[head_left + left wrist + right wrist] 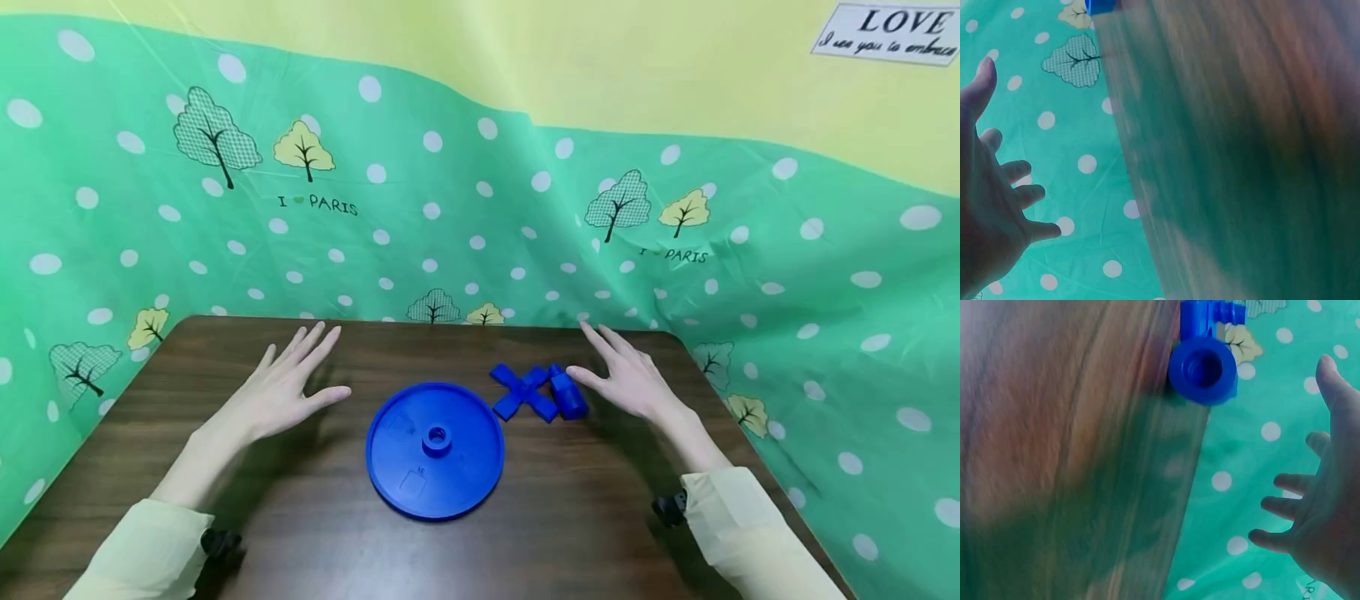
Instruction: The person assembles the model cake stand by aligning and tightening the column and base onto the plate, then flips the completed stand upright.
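Note:
A round blue plastic disc (408, 433) with a raised rim and a hollow stub at its centre lies flat on the table. Right of it are a blue cross-shaped piece (522, 392) and, close beside that, a blue cylindrical piece (567, 395) with a narrower end. My left hand (281, 396), fingers spread, hovers left of the disc and holds nothing. Spread likewise, my right hand (630, 375) is above the table just right of the cylindrical piece, apart from it as far as I can tell. The right wrist view shows the cylindrical piece's (1227, 381) hollow round end.
The dark wooden table (315, 517) ends at a green dotted cloth (465, 208) hanging behind it and along both sides. Above is a yellow band with a "LOVE" sign (885, 33). Dark wrist devices sit at the left cuff (219, 543) and right cuff (670, 507).

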`<state>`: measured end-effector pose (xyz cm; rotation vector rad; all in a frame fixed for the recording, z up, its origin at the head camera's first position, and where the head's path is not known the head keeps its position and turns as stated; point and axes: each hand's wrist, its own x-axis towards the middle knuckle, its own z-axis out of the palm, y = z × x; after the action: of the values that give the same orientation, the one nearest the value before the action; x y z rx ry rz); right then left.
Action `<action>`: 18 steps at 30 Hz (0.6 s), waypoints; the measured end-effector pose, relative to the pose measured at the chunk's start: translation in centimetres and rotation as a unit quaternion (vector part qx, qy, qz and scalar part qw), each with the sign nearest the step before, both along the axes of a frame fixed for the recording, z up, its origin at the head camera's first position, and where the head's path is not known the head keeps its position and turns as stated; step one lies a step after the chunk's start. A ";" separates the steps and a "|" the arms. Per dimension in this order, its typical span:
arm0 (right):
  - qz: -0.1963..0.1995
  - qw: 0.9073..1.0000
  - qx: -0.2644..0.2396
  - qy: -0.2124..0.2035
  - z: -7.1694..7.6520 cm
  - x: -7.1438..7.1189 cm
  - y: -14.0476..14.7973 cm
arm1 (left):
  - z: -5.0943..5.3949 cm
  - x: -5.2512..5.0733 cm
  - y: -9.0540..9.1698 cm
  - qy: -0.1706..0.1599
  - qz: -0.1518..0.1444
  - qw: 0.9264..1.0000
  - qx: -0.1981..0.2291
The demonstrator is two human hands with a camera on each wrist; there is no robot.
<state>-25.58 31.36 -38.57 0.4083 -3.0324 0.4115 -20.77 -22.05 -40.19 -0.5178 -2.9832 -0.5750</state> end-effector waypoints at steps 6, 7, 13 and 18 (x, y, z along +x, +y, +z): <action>-0.007 1.000 -0.015 0.004 -0.5 0.9 -1.0 | -0.4 0.7 1.0 -0.003 -0.003 1.000 0.022; -0.008 1.000 -0.015 0.003 -0.5 1.0 -1.1 | -0.5 0.7 1.2 -0.004 -0.005 1.000 0.022; -0.011 1.000 -0.018 0.000 -0.9 1.5 -1.6 | -1.5 1.1 2.2 -0.028 -0.020 0.999 0.009; -0.012 1.000 -0.018 -0.014 -1.4 2.1 -1.9 | -2.1 1.3 3.2 -0.048 -0.037 0.998 0.003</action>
<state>-23.51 29.44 -39.94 0.3667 -3.0495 0.4728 -19.43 -18.88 -42.32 -0.6214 -3.0620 -0.6309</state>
